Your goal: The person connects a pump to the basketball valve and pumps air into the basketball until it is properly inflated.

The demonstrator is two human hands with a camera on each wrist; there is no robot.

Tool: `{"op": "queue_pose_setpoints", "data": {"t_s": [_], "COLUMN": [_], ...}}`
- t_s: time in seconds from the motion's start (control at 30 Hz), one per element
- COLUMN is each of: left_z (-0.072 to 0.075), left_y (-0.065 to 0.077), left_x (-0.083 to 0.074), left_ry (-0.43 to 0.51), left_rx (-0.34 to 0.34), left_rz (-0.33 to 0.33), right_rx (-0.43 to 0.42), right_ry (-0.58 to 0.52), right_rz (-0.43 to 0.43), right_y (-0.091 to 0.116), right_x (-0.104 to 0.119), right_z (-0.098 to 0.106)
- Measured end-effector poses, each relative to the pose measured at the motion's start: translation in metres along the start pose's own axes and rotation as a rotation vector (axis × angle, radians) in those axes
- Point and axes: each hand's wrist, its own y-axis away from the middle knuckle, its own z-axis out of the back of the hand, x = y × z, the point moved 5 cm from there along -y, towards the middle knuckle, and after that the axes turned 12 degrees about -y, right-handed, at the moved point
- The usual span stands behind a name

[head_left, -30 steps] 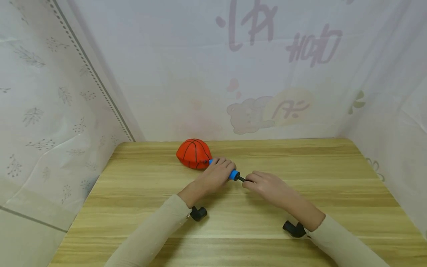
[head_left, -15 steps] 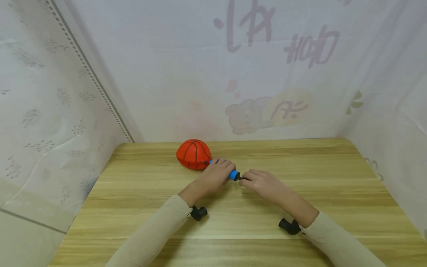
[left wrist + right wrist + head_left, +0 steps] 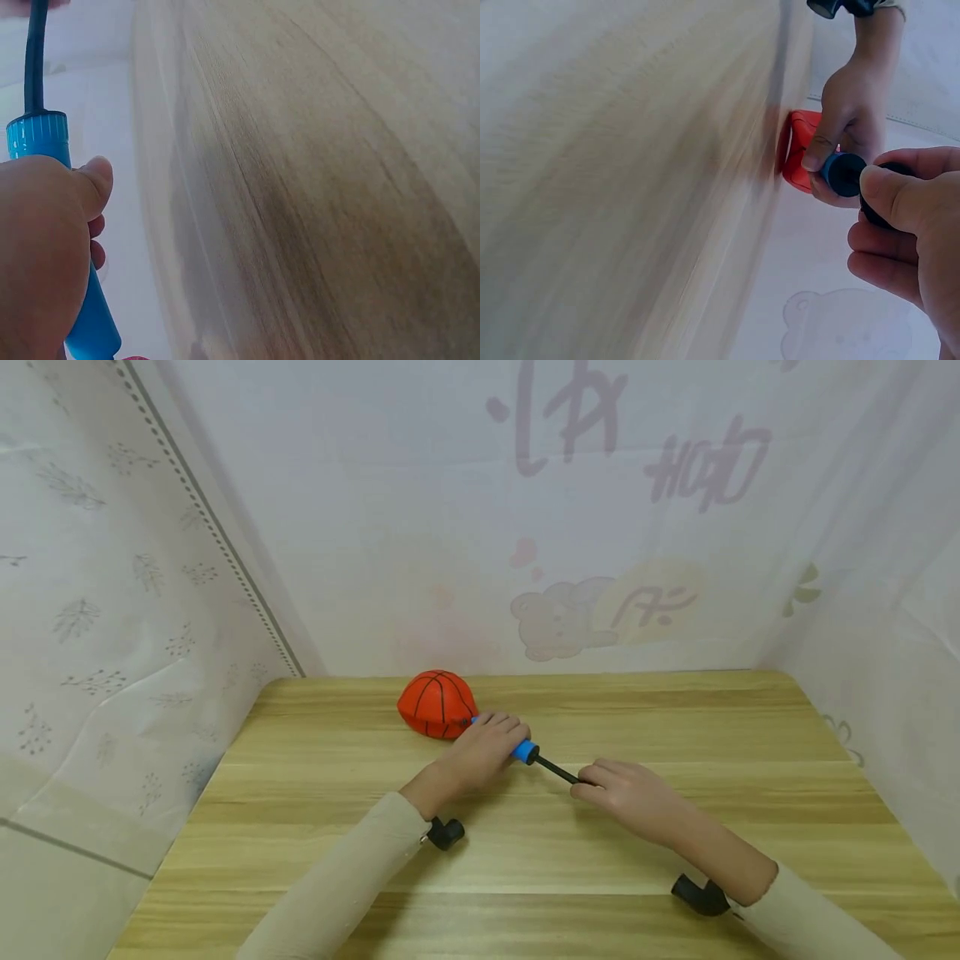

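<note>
A red ball with black basketball lines (image 3: pixel 435 702) lies partly deflated near the table's back edge. Its right side meets the front end of a blue hand pump (image 3: pixel 527 752). My left hand (image 3: pixel 487 747) is wrapped round the pump's barrel, seen close up in the left wrist view as a blue tube (image 3: pixel 94 322). Out of the barrel's near end comes a long stretch of black rod (image 3: pixel 557 768). At the rod's end my right hand (image 3: pixel 630 797) grips the black handle (image 3: pixel 877 214) between thumb and fingers. Part of the barrel is hidden under my left hand.
The wooden table (image 3: pixel 525 860) reaches back to a pale printed curtain (image 3: pixel 412 527), with more curtain at both sides. A black camera mount (image 3: pixel 447 833) sits on the left wrist, another mount (image 3: pixel 701 895) on the right.
My right hand first moved in toward the barrel, then drew back to the right and nearer, so more rod shows now. The left hand and ball stay nearly in place.
</note>
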Motion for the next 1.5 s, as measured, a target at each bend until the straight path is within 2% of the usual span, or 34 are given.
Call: {"op": "queue_pose_setpoints", "data": {"t_s": [0.27, 0.6, 0.83, 0.97, 1.23, 1.5], "left_z": [0.0, -0.005, -0.009, -0.009, -0.008, -0.009], "left_y": [0.0, 0.001, 0.003, 0.004, 0.003, 0.0], "left_x": [-0.001, 0.0, -0.005, -0.006, -0.004, -0.007], "left_ry": [0.002, -0.033, -0.057, -0.063, -0.088, -0.094], "left_rx": [-0.003, 0.009, 0.016, 0.03, 0.049, 0.029], "left_rz": [-0.008, -0.015, -0.017, 0.008, 0.027, 0.025], "right_rx": [-0.042, -0.038, -0.032, -0.034, 0.06, 0.057], "right_ry": [-0.005, -0.013, -0.031, -0.034, -0.018, 0.015], "right_rz": [0.013, 0.01, -0.014, -0.017, -0.04, -0.039], "right_y": [0.015, 0.022, 0.025, 0.022, 0.004, -0.018], "right_x": [0.008, 0.012, 0.014, 0.009, -0.004, -0.017], "right_z": [0.012, 0.013, 0.009, 0.005, -0.013, -0.028]}}
